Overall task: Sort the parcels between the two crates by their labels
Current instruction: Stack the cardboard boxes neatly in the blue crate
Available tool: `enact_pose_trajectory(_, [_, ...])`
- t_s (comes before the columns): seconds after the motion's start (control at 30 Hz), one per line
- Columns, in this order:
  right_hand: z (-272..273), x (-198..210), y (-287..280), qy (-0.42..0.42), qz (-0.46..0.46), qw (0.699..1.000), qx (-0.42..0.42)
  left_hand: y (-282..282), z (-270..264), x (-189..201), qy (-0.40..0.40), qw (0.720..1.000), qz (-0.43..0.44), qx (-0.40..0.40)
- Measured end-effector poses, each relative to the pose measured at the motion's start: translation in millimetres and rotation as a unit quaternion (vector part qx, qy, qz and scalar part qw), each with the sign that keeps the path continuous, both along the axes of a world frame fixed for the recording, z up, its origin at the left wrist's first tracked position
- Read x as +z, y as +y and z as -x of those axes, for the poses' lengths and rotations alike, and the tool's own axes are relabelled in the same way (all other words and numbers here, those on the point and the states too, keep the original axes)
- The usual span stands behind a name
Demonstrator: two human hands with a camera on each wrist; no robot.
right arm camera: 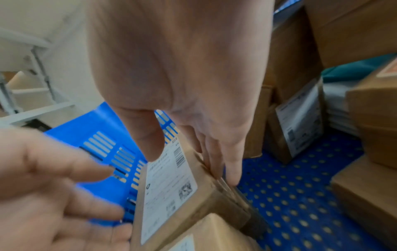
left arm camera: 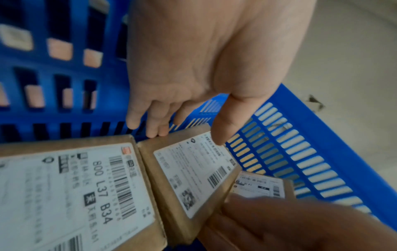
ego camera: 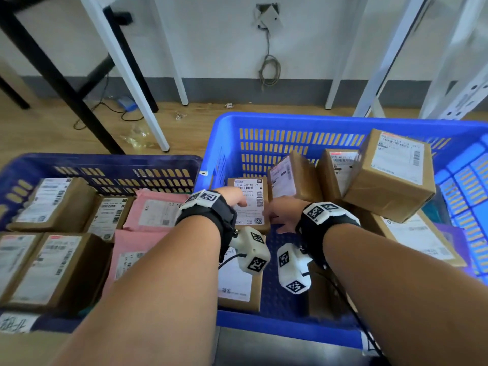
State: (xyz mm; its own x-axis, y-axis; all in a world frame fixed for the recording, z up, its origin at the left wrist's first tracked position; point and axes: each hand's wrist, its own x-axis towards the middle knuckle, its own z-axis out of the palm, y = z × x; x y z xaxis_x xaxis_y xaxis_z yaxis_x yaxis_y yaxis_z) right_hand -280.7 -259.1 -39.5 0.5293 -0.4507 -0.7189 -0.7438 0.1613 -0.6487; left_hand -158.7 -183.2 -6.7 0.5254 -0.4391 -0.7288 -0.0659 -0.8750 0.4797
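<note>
A small brown parcel with a white label lies in the bright blue right crate, near its left wall. My right hand holds it: in the right wrist view the thumb lies on the label and the fingers run down the parcel's right side. My left hand reaches over the label with fairly straight fingers. In the left wrist view its fingertips touch the parcel's far edge. The dark blue left crate holds brown boxes and pink mailers.
In the right crate, several brown boxes lean at the back, the largest on top. A flat box marked 800 L37 B34 lies next to the held parcel. White and black table legs and a cable stand on the wooden floor beyond.
</note>
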Motion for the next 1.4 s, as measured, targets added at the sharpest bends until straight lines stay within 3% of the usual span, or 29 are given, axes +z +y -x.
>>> enact_pose_trajectory(0.1, [10,-3,-8,0.008,-0.091,0.993,-0.081,8,-5,-11,0.053,0.998,-0.006,0.031])
enact_pose_trajectory(0.17, [17,-3,-15,-0.001,-0.099,0.99,-0.102,8,-4,-11,0.064,0.996,0.02,0.051])
enact_pose_trajectory(0.37, [26,0,-28,-0.045,-0.058,0.982,-0.172,6,-3,-6,0.117,0.98,0.092,0.13])
enact_pose_trajectory(0.53, [37,18,-34,-0.054,-0.014,0.983,-0.172,11,6,8,0.177,0.957,0.155,0.173])
enact_pose_trajectory(0.63, [41,24,-35,-0.06,0.02,0.986,-0.157,14,12,18,0.178,0.953,0.179,0.165])
enact_pose_trajectory(0.9, [52,56,-21,-0.15,0.021,0.96,-0.234,27,13,41,0.172,0.947,0.235,0.134])
enact_pose_trajectory(1.13, [61,74,-14,-0.212,-0.043,0.942,-0.255,33,17,55,0.172,0.944,0.272,0.077])
enact_pose_trajectory(1.4, [64,81,-8,-0.232,-0.051,0.939,-0.249,35,15,55,0.178,0.938,0.288,0.08])
